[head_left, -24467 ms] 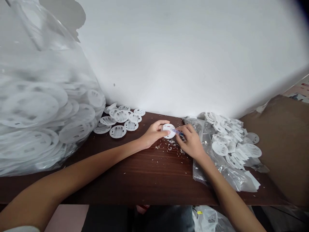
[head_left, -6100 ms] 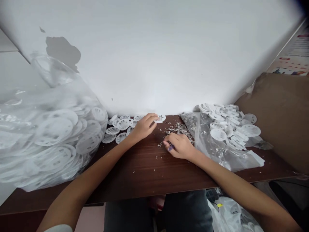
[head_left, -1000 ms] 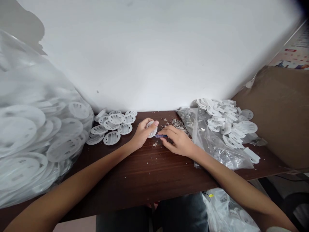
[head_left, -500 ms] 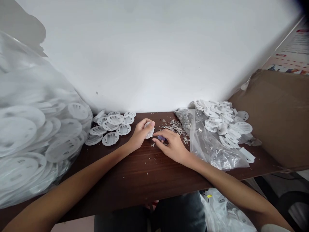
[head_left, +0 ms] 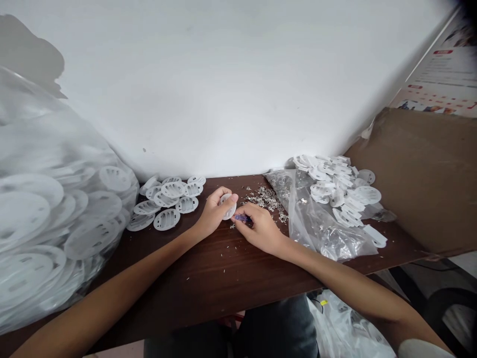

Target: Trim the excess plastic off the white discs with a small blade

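My left hand (head_left: 214,214) is closed on the edge of a round white plastic disc (head_left: 228,208), held tilted above the table with the thumb across its upper side. Against the disc's lower right edge, the thumb and index finger of my right hand (head_left: 263,229) come together in a pinch. A purple-blue object (head_left: 242,218) shows inside that hand; its kind is partly hidden by the fingers. Small shiny metal pieces (head_left: 266,199) lie scattered just beyond my right hand. To the left of my left hand lie several slotted white discs (head_left: 167,219).
A big clear bag (head_left: 85,199) of white discs fills the left side. On the right are a clear plastic bag (head_left: 305,214) with metal pieces, a heap of white plastic parts (head_left: 331,174) and a cardboard box (head_left: 421,179). The white wall (head_left: 223,99) borders the brown table (head_left: 208,278).
My right hand has moved in to the disc's edge, and its thumb and index finger have closed together. The disc is turned so more of its face shows. The view has shifted slightly.
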`<action>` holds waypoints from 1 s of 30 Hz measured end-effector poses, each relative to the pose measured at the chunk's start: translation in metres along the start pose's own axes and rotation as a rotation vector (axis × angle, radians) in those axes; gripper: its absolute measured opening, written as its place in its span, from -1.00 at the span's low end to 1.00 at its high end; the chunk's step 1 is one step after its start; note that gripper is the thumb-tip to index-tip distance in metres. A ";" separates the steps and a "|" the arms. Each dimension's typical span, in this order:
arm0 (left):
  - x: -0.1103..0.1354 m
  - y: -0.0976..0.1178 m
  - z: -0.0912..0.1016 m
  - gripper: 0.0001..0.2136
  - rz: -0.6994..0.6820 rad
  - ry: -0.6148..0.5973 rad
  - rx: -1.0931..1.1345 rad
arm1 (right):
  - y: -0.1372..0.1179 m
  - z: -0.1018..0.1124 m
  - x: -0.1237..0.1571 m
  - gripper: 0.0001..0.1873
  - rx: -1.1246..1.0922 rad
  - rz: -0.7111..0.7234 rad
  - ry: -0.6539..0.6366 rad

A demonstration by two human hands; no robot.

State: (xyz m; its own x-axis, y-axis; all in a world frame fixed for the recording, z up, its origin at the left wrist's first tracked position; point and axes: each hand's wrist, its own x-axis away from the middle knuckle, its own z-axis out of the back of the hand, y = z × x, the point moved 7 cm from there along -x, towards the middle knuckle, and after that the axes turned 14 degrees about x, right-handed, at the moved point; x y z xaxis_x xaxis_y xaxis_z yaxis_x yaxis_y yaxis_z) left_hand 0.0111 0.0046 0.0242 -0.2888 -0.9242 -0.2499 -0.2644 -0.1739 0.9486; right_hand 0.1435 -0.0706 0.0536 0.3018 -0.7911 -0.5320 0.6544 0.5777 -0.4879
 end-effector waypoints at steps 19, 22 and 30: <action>-0.006 -0.007 0.011 -0.62 -0.009 0.191 0.229 | 0.027 0.008 -0.010 -0.76 0.034 -0.075 -0.041; -0.004 -0.005 0.007 -0.63 -0.024 0.145 0.175 | 0.021 0.005 -0.009 -0.77 0.023 -0.036 -0.050; -0.003 -0.007 0.004 -0.62 -0.010 0.089 0.108 | 0.012 0.000 -0.003 -0.78 0.048 0.058 -0.043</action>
State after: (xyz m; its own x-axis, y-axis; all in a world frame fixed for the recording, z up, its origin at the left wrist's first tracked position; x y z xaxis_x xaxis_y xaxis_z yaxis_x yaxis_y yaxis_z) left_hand 0.0104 0.0097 0.0178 -0.2045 -0.9498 -0.2368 -0.3661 -0.1502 0.9184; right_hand 0.1507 -0.0616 0.0496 0.3687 -0.7651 -0.5280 0.6675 0.6132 -0.4225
